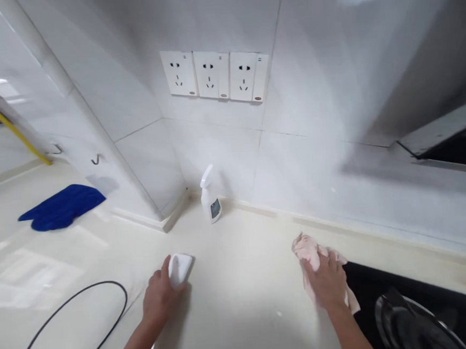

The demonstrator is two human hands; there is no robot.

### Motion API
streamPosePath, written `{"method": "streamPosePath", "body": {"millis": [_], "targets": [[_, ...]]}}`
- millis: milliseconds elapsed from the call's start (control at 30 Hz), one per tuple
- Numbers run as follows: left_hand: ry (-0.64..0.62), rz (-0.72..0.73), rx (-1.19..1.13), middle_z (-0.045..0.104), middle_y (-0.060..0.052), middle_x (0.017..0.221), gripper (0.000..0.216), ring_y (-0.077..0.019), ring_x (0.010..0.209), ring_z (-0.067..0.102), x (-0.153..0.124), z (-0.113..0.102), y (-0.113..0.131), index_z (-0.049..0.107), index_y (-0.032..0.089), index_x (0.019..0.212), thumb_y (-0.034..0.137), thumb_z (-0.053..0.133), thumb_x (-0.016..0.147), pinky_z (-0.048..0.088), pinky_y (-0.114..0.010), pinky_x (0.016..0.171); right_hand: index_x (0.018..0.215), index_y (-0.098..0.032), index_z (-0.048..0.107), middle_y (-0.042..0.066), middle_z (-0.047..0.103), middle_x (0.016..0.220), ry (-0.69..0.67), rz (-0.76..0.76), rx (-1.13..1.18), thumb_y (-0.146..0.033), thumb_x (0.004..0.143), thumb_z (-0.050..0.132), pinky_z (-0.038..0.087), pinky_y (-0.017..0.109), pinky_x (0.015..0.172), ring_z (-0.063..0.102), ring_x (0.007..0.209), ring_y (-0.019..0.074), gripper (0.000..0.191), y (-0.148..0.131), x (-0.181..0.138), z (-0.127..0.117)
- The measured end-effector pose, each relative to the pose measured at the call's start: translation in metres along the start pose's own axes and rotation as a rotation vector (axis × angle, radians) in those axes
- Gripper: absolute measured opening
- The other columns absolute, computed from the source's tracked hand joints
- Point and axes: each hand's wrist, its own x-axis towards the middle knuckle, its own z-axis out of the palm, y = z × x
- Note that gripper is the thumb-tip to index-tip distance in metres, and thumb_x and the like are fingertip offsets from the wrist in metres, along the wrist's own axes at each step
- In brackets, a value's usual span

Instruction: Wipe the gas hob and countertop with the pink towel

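Observation:
My left hand (161,292) is closed around a small white wedge-shaped object (181,268) with a rounded raised part, low over the cream countertop (243,303); its exact kind is unclear. On the right, a crumpled pale pink cloth (308,250) lies under my right hand (328,280), whose fingers grip it at the left edge of the black stove (371,287). Between and beyond both hands, a white spray bottle (211,202) stands upright against the tiled wall.
A blue cloth (64,206) lies on the counter at far left, near wall hooks (96,159). A black cable (123,290) loops at lower left. Wall sockets (213,75) sit above the bottle. A burner (414,321) and a dark hood edge (447,130) are at right.

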Motion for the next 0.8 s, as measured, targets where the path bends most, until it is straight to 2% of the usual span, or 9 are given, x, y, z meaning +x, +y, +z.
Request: {"method": "streamPosePath", "body": {"millis": [100,200,300,400,500,600,700,800], "targets": [[0.027,-0.05,0.058,0.065,-0.023,0.13,0.085,-0.0401,0.12,0.063,0.025,-0.01,-0.027,0.025,0.011,0.165,0.044,0.049,0.09,0.052,-0.047,0.095,0.152,-0.015,0.054,0.03,0.039,0.162,0.006,0.098,0.007,-0.069,0.1,0.037,0.036,0.065,0.114,0.048,0.141,0.0503,0.077,-0.008,0.037,0.013],[0.026,-0.092,0.103,0.066,-0.024,0.133,0.09,-0.0417,0.122,0.064,0.047,-0.018,-0.046,0.022,0.01,0.165,0.047,0.052,0.089,0.053,-0.048,0.092,0.158,-0.018,0.047,0.03,0.034,0.166,0.034,0.155,0.043,-0.069,0.099,0.041,0.034,0.071,0.113,0.041,0.146,0.0529,0.078,-0.034,0.054,0.026],[-0.003,-0.116,0.123,0.065,-0.024,0.137,0.091,-0.0424,0.124,0.063,0.06,-0.026,-0.052,0.02,0.012,0.167,0.044,0.056,0.089,0.053,-0.049,0.093,0.162,-0.017,0.042,0.032,0.036,0.164,0.004,0.044,0.065,-0.065,0.1,0.047,0.033,0.076,0.11,0.038,0.148,0.0527,0.078,-0.082,0.055,0.035],[0.046,-0.126,0.148,0.058,-0.025,0.149,0.085,-0.0451,0.135,0.055,0.058,-0.027,-0.045,0.028,0.014,0.165,0.04,0.06,0.091,0.048,-0.058,0.106,0.162,-0.016,0.043,0.031,0.035,0.166,-0.111,-0.116,0.09,-0.064,0.102,0.045,0.03,0.075,0.114,0.035,0.15,0.0511,0.077,-0.146,0.055,0.037],[0.194,-0.065,0.103,0.048,-0.027,0.159,0.075,-0.0472,0.144,0.046,0.032,-0.014,-0.032,0.042,0.014,0.157,0.038,0.065,0.091,0.043,-0.063,0.114,0.161,-0.016,0.046,0.028,0.031,0.169,-0.216,-0.228,0.097,-0.062,0.105,0.043,0.025,0.073,0.118,0.033,0.152,0.0502,0.072,-0.209,0.054,0.03],[0.302,0.175,-0.103,0.058,-0.026,0.145,0.061,-0.04,0.136,0.055,-0.02,0.013,-0.02,0.05,0.012,0.148,0.036,0.064,0.093,0.046,-0.057,0.116,0.159,-0.017,0.049,0.025,0.032,0.17,-0.288,-0.345,0.124,-0.052,0.107,0.047,0.023,0.069,0.12,0.03,0.154,0.0481,0.063,-0.255,0.032,0.017],[0.331,0.395,-0.26,0.058,-0.018,0.147,0.052,-0.0333,0.136,0.057,-0.081,0.04,-0.019,0.046,0.025,0.153,0.034,0.054,0.102,0.052,-0.054,0.113,0.157,-0.022,0.051,0.018,0.035,0.169,-0.32,-0.623,0.251,-0.047,0.108,0.051,0.023,0.069,0.12,0.026,0.156,0.0447,0.056,-0.278,-0.033,0.004],[0.324,0.423,-0.301,0.056,-0.014,0.151,0.052,-0.0309,0.138,0.057,-0.124,0.05,-0.031,0.044,0.033,0.155,0.031,0.052,0.104,0.054,-0.052,0.113,0.15,-0.027,0.057,0.016,0.042,0.165,-0.304,-0.848,0.423,-0.041,0.098,0.069,0.032,0.065,0.121,0.033,0.152,0.0411,0.055,-0.277,-0.124,-0.008]]}}
